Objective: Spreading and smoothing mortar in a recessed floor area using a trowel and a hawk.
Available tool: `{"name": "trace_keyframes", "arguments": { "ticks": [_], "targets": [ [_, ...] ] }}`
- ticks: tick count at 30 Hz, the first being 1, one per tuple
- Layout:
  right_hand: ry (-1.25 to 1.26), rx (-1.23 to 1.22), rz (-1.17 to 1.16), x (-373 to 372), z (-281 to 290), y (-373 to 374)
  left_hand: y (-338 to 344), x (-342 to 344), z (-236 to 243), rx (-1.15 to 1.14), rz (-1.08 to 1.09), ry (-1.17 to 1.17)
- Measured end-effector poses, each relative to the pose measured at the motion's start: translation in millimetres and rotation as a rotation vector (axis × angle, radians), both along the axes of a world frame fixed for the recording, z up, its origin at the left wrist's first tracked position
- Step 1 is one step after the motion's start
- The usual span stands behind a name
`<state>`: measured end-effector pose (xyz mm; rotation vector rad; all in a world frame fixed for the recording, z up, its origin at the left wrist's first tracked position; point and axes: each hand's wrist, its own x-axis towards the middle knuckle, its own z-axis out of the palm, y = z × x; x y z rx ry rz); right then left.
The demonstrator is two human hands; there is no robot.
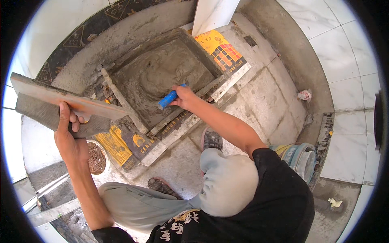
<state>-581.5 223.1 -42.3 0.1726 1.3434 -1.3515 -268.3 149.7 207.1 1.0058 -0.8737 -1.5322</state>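
Note:
My left hand [72,131] is closed on a long piece of tile [73,100], raised at the left. The piece shows a tan-orange face and a rough grey part below it. In my right hand [184,97] is a tool with a blue handle [168,99], probably a trowel; its blade cannot be made out. The handle is tilted over wet grey mortar [162,67], which lies smeared and swirled in a shallow rectangular trough [135,117] with caked edges.
Yellow-and-black printed cardboard [227,50] lies under the trough. A white tile [214,14] leans behind it. Near my left forearm stands a white tub of small brown pieces [96,156]. A bucket [302,162] is by my right side, and crumpled litter [304,95] lies beyond.

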Motion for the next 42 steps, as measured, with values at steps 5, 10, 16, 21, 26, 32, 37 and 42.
{"name": "trace_keyframes", "arguments": {
  "ticks": [5, 10, 16, 21, 26, 32, 37, 42],
  "targets": [
    [0.032, -0.033, 0.209, 22.9, -14.4, -13.6, -1.1, -11.4, 2.4, -0.021, -0.019, 0.017],
    [0.149, -0.011, 0.477, 71.5, 50.7, 10.8, 1.9, -16.9, 1.7, -0.003, -0.003, -0.068],
    [0.322, 0.096, 0.448, 25.6, 65.6, 41.8, -1.0, -9.8, 0.3, -0.002, 0.018, -0.046],
    [0.344, 0.128, 0.265, -51.5, 27.2, 0.0, -0.3, 3.6, 6.0, -0.019, 0.020, 0.007],
    [0.350, 0.129, 0.212, -53.6, 33.1, -20.4, 1.6, 3.3, 6.4, -0.079, -0.001, -0.018],
    [0.674, 0.144, 0.824, -1.7, 50.0, 1.7, -3.4, -1.3, 0.6, -0.049, -0.021, -0.006],
    [0.905, 0.179, 1.044, -27.0, 100.5, 12.2, -3.5, -0.7, -0.3, 0.005, -0.027, -0.006],
    [1.037, 0.249, 1.027, -115.7, 52.0, -47.8, -6.1, -13.2, -0.5, -0.014, -0.062, -0.004]
  ]
}}
